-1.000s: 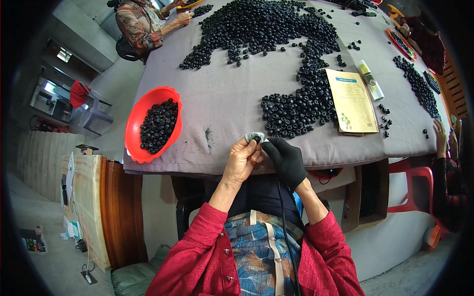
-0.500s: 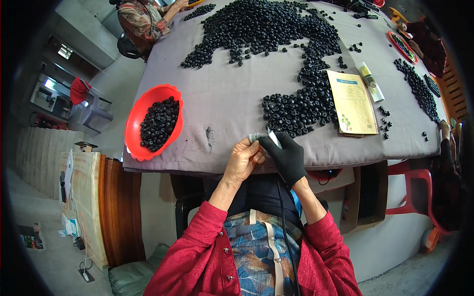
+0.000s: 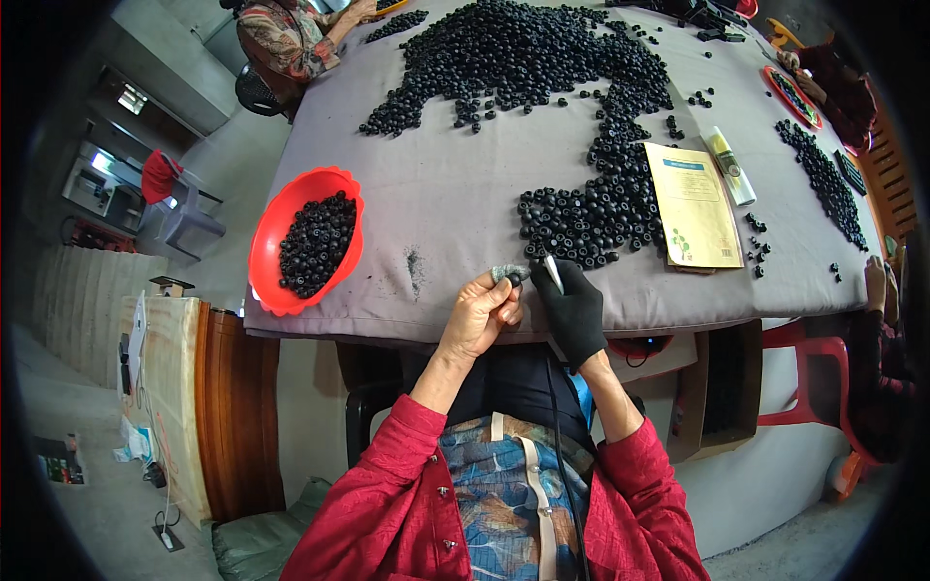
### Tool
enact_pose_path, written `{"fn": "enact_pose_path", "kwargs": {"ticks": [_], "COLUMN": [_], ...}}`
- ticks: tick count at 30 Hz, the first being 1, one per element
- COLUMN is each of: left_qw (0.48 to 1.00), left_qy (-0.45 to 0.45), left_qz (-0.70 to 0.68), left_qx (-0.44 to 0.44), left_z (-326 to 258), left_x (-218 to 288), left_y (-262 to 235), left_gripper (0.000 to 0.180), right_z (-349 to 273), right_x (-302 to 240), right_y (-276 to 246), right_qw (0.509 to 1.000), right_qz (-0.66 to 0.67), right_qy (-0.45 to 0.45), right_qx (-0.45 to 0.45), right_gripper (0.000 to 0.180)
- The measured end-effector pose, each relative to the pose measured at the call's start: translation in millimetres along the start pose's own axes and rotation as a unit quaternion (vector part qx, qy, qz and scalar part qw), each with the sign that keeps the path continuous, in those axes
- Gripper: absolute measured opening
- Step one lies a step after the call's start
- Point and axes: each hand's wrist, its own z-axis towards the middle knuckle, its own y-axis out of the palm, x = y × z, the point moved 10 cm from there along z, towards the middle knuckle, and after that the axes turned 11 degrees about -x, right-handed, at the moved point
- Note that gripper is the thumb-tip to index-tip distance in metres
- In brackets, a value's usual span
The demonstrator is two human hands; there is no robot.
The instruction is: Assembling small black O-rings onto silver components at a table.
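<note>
My left hand point(image 3: 479, 318) is bare, apart from a grey wrap on the index fingertip. Thumb and finger pinch a small round black bead-like piece point(image 3: 514, 279) just above the table's near edge. In a black glove, my right hand point(image 3: 573, 315) grips a slim white pen-like tool point(image 3: 553, 275), its tip pointing up and away, apart from the piece. Just beyond both hands lies a spread of similar black pieces point(image 3: 581, 223), which runs back into a large heap point(image 3: 504, 58). A red scalloped bowl point(image 3: 263, 232) to the left holds many more.
A yellow printed packet point(image 3: 693, 208) and a white tube point(image 3: 728, 167) lie on the grey cloth point(image 3: 446, 194) at right. Other people point(image 3: 283, 44) sit at the far left and right point(image 3: 848, 92). A black cable point(image 3: 560, 436) hangs over my lap.
My right hand has drawn back to the right with the white tool, away from my left hand. The black piece in my left fingers now shows.
</note>
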Motion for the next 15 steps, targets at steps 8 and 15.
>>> {"fn": "enact_pose_path", "kwargs": {"ticks": [8,15], "left_qw": [1.000,1.000], "left_qy": [-0.004,-0.001], "left_qz": [-0.020,-0.023], "left_qx": [0.010,0.002], "left_z": [-0.3,2.1], "left_x": [2.7,-2.2], "left_y": [-0.7,-1.9], "left_gripper": [0.016,0.013], "right_z": [-3.2,-4.0], "right_x": [-5.6,-9.3], "right_y": [-0.1,4.0], "right_qw": [1.000,0.998], "right_qz": [0.015,-0.040], "right_qy": [-0.014,-0.015], "right_qx": [-0.014,-0.041], "right_gripper": [0.018,0.017]}}
